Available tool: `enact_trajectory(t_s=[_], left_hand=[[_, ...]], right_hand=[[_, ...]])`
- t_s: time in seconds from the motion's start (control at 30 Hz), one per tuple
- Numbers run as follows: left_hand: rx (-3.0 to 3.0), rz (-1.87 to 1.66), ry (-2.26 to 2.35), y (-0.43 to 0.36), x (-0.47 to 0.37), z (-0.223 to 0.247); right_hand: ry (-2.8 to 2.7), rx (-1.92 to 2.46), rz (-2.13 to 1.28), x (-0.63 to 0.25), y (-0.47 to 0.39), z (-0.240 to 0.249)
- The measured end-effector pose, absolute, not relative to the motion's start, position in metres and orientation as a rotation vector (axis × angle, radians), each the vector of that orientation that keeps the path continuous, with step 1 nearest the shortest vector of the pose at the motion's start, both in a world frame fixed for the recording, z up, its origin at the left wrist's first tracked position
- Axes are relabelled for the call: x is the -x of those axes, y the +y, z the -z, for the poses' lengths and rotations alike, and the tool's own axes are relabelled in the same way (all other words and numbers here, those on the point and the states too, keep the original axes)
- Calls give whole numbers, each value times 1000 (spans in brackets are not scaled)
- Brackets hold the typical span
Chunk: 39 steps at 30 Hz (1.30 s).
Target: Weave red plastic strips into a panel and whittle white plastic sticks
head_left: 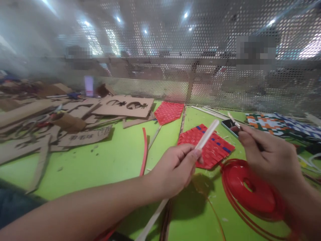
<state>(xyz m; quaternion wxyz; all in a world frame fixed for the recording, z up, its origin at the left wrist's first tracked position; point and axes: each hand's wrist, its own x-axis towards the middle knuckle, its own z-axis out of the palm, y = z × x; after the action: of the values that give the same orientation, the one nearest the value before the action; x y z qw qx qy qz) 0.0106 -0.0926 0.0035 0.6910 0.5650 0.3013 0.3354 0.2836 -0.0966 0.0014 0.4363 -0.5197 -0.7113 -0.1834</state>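
Observation:
In the middle, my left hand (179, 165) is closed around a long, flat, pale wooden strip (207, 135). The strip's upper end points up and right, and its lower part comes out below the hand. To the right, my right hand (272, 155) pinches a small pale sliver-like piece (233, 121) between thumb and fingertips; its exact kind is unclear. Beneath the strip lies a red woven pentagon-shaped piece (213, 159) with blue bands. A flat coil of red strap (255, 190) rests below my right hand, partly covered by it.
A second red woven piece (170, 112) on a stick lies farther back. Cut cardboard (125, 106), a cardboard tube (69, 122) and a red strip (143, 150) are on the left. A phone (229, 129) and patterned woven pieces (267, 124) lie right. A perforated metal screen (155, 77) closes the back.

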Motion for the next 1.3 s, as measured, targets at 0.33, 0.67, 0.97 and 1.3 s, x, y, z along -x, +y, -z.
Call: enact_trajectory(t_s=[0.33, 0.67, 0.97, 1.3], left_hand=[[-1249, -764, 682, -89, -11, -1], [-1436, -776, 760, -85, -8, -7], [-1282, -717, 646, -91, -10, -7], [-1245, -722, 648, -94, -13, -4]], right_hand=[[-2167, 1071, 311, -250, -103, 10], [-1966, 1177, 378, -266, -103, -1], [-2229, 1017, 249, -245, -111, 10], [-1955, 1175, 445, -266, -108, -4]])
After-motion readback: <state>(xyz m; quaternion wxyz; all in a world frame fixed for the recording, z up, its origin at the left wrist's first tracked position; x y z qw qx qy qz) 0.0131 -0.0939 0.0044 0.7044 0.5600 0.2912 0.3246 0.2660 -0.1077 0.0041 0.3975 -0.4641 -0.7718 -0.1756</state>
